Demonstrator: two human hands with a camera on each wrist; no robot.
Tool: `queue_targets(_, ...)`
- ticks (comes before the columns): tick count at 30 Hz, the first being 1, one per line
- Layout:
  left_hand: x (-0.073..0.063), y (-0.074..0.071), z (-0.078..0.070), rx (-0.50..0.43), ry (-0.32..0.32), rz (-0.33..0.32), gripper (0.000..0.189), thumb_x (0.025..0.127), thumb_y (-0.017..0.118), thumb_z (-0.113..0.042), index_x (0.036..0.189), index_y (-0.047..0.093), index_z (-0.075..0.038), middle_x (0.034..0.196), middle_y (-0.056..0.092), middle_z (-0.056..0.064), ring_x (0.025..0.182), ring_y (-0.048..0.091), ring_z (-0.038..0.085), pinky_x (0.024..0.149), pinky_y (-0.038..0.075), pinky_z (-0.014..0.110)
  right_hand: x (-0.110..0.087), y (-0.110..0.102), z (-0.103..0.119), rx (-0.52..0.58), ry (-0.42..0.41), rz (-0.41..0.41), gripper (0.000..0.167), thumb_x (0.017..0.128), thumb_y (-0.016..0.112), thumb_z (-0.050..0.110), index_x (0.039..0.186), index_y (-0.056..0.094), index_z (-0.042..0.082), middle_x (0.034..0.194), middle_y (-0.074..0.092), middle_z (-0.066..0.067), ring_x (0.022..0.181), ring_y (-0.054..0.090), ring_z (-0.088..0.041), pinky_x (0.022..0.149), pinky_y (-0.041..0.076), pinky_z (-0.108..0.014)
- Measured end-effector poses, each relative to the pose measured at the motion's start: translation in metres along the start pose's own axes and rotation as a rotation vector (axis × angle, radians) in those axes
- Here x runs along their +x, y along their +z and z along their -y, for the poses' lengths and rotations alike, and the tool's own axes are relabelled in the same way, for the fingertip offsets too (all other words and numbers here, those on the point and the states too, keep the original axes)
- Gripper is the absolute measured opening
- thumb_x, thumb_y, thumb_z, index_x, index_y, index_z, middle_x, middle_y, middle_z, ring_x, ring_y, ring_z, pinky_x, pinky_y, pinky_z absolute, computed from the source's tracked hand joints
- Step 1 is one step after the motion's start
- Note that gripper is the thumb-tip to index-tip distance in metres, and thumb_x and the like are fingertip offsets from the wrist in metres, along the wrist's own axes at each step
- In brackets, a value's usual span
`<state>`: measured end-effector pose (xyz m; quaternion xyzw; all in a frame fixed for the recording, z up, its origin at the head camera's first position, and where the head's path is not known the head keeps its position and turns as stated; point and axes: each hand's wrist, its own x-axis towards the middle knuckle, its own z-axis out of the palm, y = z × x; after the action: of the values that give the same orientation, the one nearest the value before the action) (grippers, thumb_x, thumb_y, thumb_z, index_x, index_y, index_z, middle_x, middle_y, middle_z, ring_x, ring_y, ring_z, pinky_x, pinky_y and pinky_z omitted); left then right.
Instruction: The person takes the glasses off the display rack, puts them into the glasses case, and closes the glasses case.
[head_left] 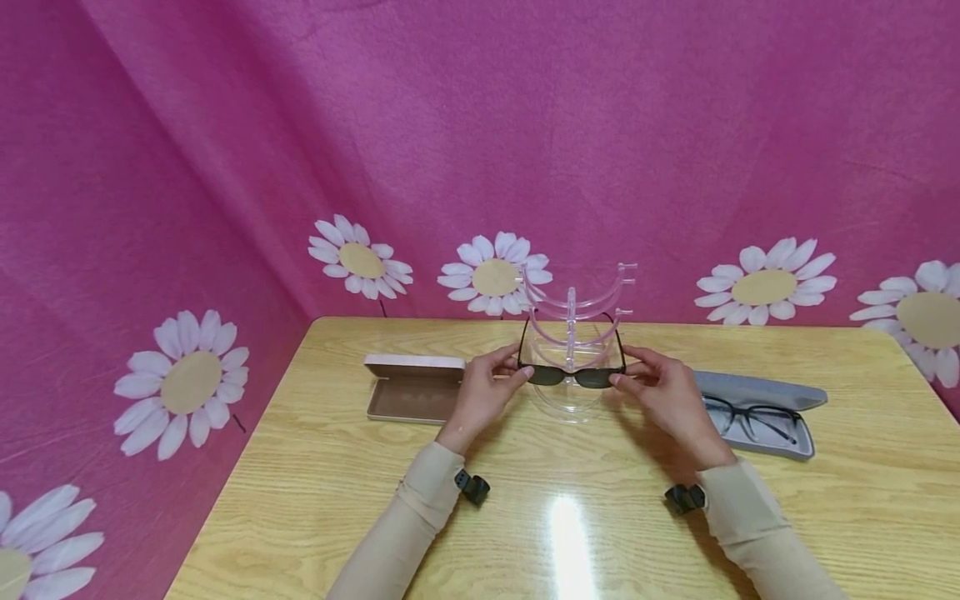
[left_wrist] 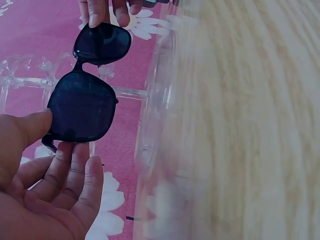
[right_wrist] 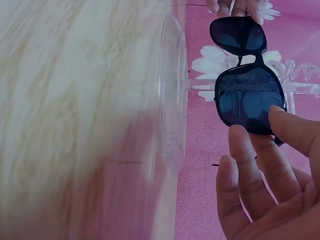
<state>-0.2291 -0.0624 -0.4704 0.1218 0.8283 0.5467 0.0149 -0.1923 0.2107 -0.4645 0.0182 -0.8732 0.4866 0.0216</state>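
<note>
Both hands hold a pair of dark sunglasses by its two outer ends, lenses toward me and arms unfolded to the back. The left hand pinches one end between thumb and fingers, also seen in the left wrist view with the dark lens above the fingers. The right hand pinches the other end, its thumb at the edge of the lens. Directly behind the frame stands a clear plastic eyewear display stand with curved tiers and a round base. The sunglasses' arms reach around its lower tier.
At left on the wooden table lies an open glasses case with a brown inside. To the right, an open grey case holds black-framed clear eyeglasses. A pink cloth with daisies hangs behind the table.
</note>
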Motion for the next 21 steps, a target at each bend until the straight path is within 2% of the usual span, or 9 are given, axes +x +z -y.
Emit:
queue_targets(5, -0.004, -0.003, -0.004, -0.006, 0.014, 0.004, 0.051, 0.098, 0.074, -0.017, 0.143, 0.061, 0.002, 0.103, 0.077, 0.017, 0.1, 0.074, 0.029, 0.084, 0.062, 0.03, -0.004, -0.003, 0.002, 0.011, 0.029, 0.021, 0.062, 0.096, 0.076, 0.014, 0.15, 0.052, -0.001, 0.108, 0.079, -0.02, 0.081, 0.07, 0.002, 0.071, 0.053, -0.019)
queue_targets(9, -0.009, -0.005, -0.005, -0.03, -0.01, 0.025, 0.051, 0.098, 0.075, -0.02, 0.143, 0.062, 0.001, 0.102, 0.077, 0.015, 0.097, 0.073, 0.023, 0.08, 0.059, 0.022, -0.009, -0.007, 0.004, 0.022, 0.042, 0.035, 0.065, 0.094, 0.079, 0.015, 0.151, 0.052, 0.0, 0.106, 0.08, -0.018, 0.08, 0.07, 0.004, 0.07, 0.055, -0.02)
queue_targets(12, -0.012, -0.007, -0.006, -0.083, -0.031, 0.052, 0.054, 0.098, 0.075, -0.02, 0.144, 0.06, 0.001, 0.103, 0.076, 0.016, 0.092, 0.069, 0.014, 0.078, 0.056, 0.018, -0.014, -0.01, 0.008, 0.035, 0.058, 0.039, 0.067, 0.093, 0.08, 0.018, 0.151, 0.052, 0.001, 0.105, 0.081, -0.016, 0.08, 0.069, 0.005, 0.072, 0.054, -0.018)
queue_targets(16, -0.017, -0.011, -0.008, -0.138, -0.033, 0.094, 0.056, 0.097, 0.076, -0.017, 0.146, 0.057, 0.003, 0.1, 0.074, 0.018, 0.084, 0.064, 0.005, 0.075, 0.053, 0.018, -0.022, -0.014, 0.014, 0.075, 0.08, 0.055, 0.069, 0.092, 0.081, 0.02, 0.153, 0.052, 0.004, 0.105, 0.081, -0.013, 0.083, 0.069, 0.006, 0.073, 0.053, -0.018)
queue_targets(21, -0.028, -0.015, -0.012, -0.158, -0.05, 0.127, 0.058, 0.097, 0.076, -0.02, 0.148, 0.057, -0.001, 0.098, 0.072, 0.012, 0.083, 0.064, 0.006, 0.075, 0.051, 0.02, -0.032, -0.017, 0.018, 0.077, 0.059, 0.062, 0.069, 0.092, 0.081, 0.021, 0.151, 0.052, 0.002, 0.101, 0.081, -0.012, 0.082, 0.07, 0.005, 0.068, 0.053, -0.02)
